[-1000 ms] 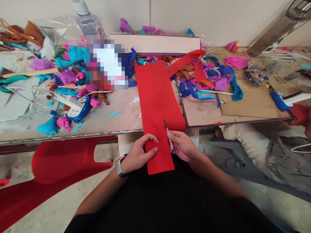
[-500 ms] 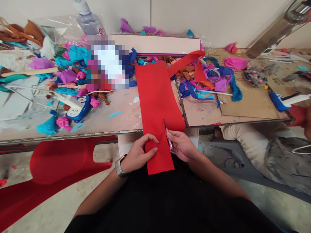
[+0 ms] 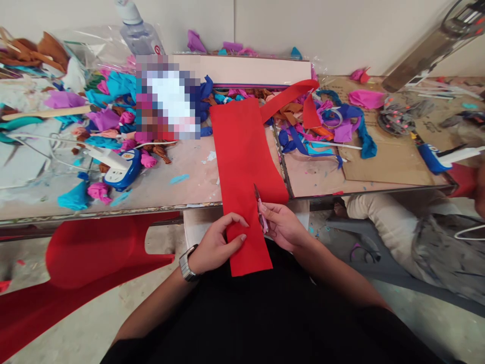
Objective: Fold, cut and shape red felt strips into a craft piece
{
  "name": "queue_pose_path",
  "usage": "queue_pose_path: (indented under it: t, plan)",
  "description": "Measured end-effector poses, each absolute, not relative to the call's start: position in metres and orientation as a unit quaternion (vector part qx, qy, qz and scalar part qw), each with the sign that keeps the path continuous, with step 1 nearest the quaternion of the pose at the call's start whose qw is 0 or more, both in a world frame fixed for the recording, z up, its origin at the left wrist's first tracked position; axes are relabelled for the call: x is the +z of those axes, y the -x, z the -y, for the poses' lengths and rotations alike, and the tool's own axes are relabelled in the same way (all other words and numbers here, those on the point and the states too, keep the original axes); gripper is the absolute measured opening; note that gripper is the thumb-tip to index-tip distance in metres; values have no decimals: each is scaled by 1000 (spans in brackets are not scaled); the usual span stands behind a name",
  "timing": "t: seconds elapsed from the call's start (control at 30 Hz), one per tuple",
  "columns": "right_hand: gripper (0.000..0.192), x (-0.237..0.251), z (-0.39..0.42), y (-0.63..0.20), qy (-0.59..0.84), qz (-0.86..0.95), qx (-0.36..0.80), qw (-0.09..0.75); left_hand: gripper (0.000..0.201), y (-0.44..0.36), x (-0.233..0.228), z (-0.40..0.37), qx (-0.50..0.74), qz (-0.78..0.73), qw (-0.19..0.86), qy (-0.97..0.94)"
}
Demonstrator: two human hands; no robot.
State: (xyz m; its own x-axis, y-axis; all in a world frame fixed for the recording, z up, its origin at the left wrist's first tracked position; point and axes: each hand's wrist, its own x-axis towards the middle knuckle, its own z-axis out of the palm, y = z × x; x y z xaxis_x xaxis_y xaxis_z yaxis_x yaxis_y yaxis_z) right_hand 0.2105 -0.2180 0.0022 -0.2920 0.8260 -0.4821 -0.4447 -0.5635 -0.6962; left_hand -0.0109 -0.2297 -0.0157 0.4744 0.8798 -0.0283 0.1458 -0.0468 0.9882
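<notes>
A long red sheet (image 3: 244, 146), crepe paper or cloth by its look, runs from the table down over its front edge towards my black top. My left hand (image 3: 217, 242), with a metal watch at the wrist, grips its lower left side, thumb on top and fingers curled at the edge. In my right hand (image 3: 284, 225) is a pair of small scissors (image 3: 262, 215) with pink handles. Their blades point up and away, at a slit in the sheet's right part. To the right of the slit, the sheet bulges outward. A loose red strip (image 3: 290, 96) curls behind the sheet.
Crumpled colored scraps (image 3: 109, 119) lie across the left of the table, beside a blue-and-white power strip (image 3: 123, 169) with cables. A clear bottle (image 3: 140, 35) stands behind. Cardboard (image 3: 382, 156) lies on the right, near a seated person's leg (image 3: 382, 217). A red chair (image 3: 91, 250) is at left.
The scissors have shifted slightly, their tips now a little farther up the sheet and their handles tilted differently. Both hands keep nearly the same place.
</notes>
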Motion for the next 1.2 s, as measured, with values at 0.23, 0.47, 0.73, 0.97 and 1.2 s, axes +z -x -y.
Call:
queue_pose_path:
  t: [0.23,0.47,0.73,0.97,1.2]
  plan:
    - [50,1,213,-211,441,232,769,400,13,12,-16,230,321,-399,557,-653]
    - [50,2,213,-209,453,225,764,401,13,11,-14,229,322,-396,556,-656]
    - [46,0,214,-210,449,223,764,406,19,15,-18,228,323,-402,552,-655]
    - [46,2,220,-208,419,207,780,416,28,14,-19,221,360,-415,554,-626]
    - [47,-5,221,-217,418,240,785,390,32,12,-27,217,336,-388,567,-644]
